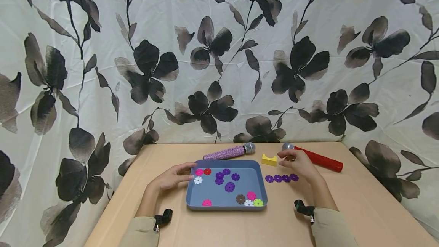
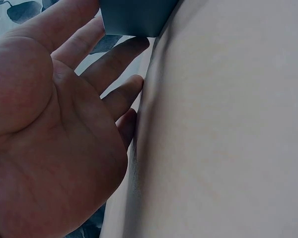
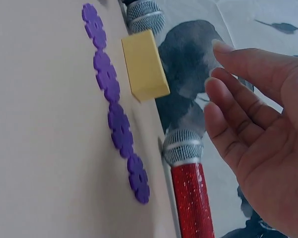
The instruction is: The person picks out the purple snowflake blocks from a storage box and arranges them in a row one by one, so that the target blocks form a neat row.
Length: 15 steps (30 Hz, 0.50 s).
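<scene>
My left hand [image 1: 175, 176] rests at the left side of a blue-grey tray [image 1: 226, 208], its fingers fairly straight and touching the rim. In the left wrist view, the thumb and index tips are hidden by the tray's corner [image 2: 136, 17]. My right hand [image 1: 297, 163] hovers just right of a yellow notched block [image 1: 268, 160], fingers loosely bent with nothing between them. Below that hand lies a row of joined purple flower-shaped discs [image 3: 120, 129]. Inside the tray are loose purple discs [image 1: 229, 187], plus pink, red, white, brown and lime ones.
Behind the tray lies a purple glitter microphone [image 1: 224, 153]. A red microphone [image 1: 322, 160] lies at the back right, its head behind my right hand. A floral cloth [image 1: 205, 68] hangs along the table's [image 1: 240, 228] back edge.
</scene>
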### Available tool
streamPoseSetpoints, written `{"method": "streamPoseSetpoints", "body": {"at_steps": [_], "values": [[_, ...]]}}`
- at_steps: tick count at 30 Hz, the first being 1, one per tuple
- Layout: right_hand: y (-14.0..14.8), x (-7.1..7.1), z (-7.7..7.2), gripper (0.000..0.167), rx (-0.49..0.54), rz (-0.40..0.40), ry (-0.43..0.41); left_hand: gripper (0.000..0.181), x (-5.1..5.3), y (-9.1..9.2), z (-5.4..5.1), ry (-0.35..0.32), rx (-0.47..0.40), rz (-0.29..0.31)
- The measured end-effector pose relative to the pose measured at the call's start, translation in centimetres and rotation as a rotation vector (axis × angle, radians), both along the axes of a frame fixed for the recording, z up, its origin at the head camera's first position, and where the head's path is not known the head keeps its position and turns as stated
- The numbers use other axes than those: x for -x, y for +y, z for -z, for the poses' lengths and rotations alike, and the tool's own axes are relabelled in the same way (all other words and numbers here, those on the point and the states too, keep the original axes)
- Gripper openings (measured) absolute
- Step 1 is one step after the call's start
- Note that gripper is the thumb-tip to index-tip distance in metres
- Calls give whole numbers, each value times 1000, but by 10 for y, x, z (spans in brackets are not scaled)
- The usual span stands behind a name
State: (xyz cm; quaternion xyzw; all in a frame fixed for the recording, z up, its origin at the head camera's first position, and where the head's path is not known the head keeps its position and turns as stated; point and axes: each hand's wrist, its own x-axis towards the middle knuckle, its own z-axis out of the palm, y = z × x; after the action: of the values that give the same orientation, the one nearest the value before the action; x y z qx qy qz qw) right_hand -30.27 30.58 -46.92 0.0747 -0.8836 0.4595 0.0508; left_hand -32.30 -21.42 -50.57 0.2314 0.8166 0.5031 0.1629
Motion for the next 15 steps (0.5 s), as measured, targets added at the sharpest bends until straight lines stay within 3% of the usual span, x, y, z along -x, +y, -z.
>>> {"method": "streamPoseSetpoints", "body": {"at_steps": [15], "values": [[-40,3,-5,36,68,-123,68,55,0,0,1,15,10,9]]}}
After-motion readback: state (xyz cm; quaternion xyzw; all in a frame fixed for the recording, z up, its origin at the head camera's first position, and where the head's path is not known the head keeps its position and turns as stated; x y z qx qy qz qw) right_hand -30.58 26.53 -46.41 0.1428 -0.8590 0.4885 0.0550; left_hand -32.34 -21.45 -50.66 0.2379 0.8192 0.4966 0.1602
